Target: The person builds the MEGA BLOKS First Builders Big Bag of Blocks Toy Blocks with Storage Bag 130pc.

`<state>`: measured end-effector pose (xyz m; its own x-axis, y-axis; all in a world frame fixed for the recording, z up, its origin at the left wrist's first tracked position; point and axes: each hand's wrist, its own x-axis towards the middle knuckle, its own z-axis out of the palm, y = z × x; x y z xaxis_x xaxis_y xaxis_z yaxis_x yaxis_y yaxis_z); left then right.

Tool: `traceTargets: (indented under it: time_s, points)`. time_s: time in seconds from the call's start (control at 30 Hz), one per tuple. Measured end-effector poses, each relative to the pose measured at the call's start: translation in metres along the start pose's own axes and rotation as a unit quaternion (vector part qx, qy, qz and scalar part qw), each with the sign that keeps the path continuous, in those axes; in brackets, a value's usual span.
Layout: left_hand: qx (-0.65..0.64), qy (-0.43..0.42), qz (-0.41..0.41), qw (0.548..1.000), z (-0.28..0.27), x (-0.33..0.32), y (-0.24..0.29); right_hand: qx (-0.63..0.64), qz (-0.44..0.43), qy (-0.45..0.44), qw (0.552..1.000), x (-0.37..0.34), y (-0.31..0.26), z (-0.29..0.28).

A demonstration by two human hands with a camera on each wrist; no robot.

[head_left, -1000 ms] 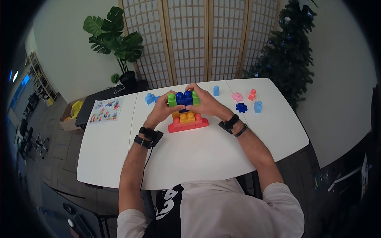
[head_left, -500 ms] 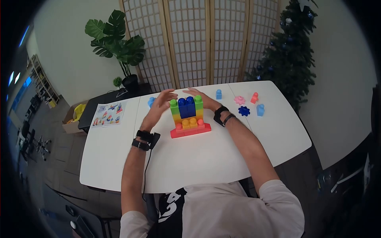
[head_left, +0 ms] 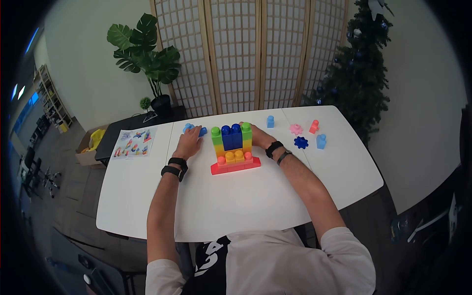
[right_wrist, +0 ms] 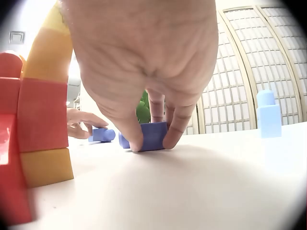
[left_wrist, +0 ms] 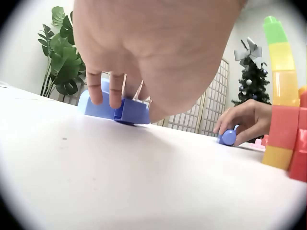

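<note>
A built block structure (head_left: 235,164) stands mid-table: red base, orange and yellow above, green columns at the sides, dark blue blocks in the centre. To its left, my left hand (head_left: 188,144) has its fingers round a dark blue block (left_wrist: 134,111), beside light blue blocks (left_wrist: 97,106). My right hand (head_left: 260,137) reaches behind the structure, which hides its fingertips in the head view. The right wrist view shows this hand (right_wrist: 148,62) pinching another dark blue block (right_wrist: 153,136) that lies on the table, between thumb and fingers.
Toward the back right are light blue blocks (head_left: 270,122) (head_left: 321,141), a pink gear (head_left: 295,129), a dark blue gear (head_left: 301,142) and a coral block (head_left: 314,127). A printed picture sheet (head_left: 133,143) lies at the left. A folding screen stands behind the table.
Both hands have left the top of the structure, where they held the blocks. The left moved left and down to a blue block; the right lowered behind the structure to another.
</note>
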<state>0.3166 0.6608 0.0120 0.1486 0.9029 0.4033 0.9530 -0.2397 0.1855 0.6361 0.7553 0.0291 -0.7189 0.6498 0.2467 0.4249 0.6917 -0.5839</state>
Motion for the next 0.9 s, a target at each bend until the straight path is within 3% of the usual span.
traceTargets:
  time_s: [0.07,0.2,0.27,0.3,0.37,0.47,0.5,0.57,0.73,0.8,0.9]
  points:
    - [0.088,0.002,-0.023,0.996,-0.006,0.001,0.011,-0.095,-0.057,0.023,0.994,-0.005,0.005,-0.007]
    - [0.071,-0.011,-0.037,0.997,0.003,0.009,-0.005,-0.051,-0.05,0.07,0.995,-0.011,0.027,-0.023]
    - [-0.045,-0.026,-0.075,0.996,-0.018,0.008,0.002,0.102,0.04,0.082,0.991,-0.016,0.021,-0.041]
    - [-0.043,-0.026,-0.075,0.996,-0.028,0.008,0.005,0.116,0.04,0.098,0.988,-0.016,0.022,-0.047]
    - [-0.148,0.055,-0.103,0.982,-0.044,0.015,0.004,0.185,0.037,0.118,0.975,-0.019,0.006,-0.061]
    - [-0.388,0.11,-0.067,0.913,-0.073,0.034,0.017,0.285,0.011,0.144,0.948,-0.022,-0.029,-0.085]
    - [-0.387,0.11,-0.068,0.913,-0.09,0.035,0.034,0.308,-0.013,0.153,0.939,-0.021,-0.039,-0.092]
    - [-0.492,0.097,-0.019,0.865,-0.122,0.032,0.074,0.335,-0.058,0.163,0.926,-0.019,-0.061,-0.103]
    - [-0.504,0.037,0.06,0.861,-0.123,0.027,0.112,0.347,-0.095,0.158,0.92,-0.023,-0.103,-0.106]
    - [-0.458,0.018,0.069,0.886,-0.111,0.024,0.115,0.346,-0.098,0.149,0.921,-0.025,-0.108,-0.102]
    - [-0.475,-0.002,0.055,0.878,-0.093,0.016,0.115,0.305,-0.117,0.149,0.934,-0.027,-0.108,-0.092]
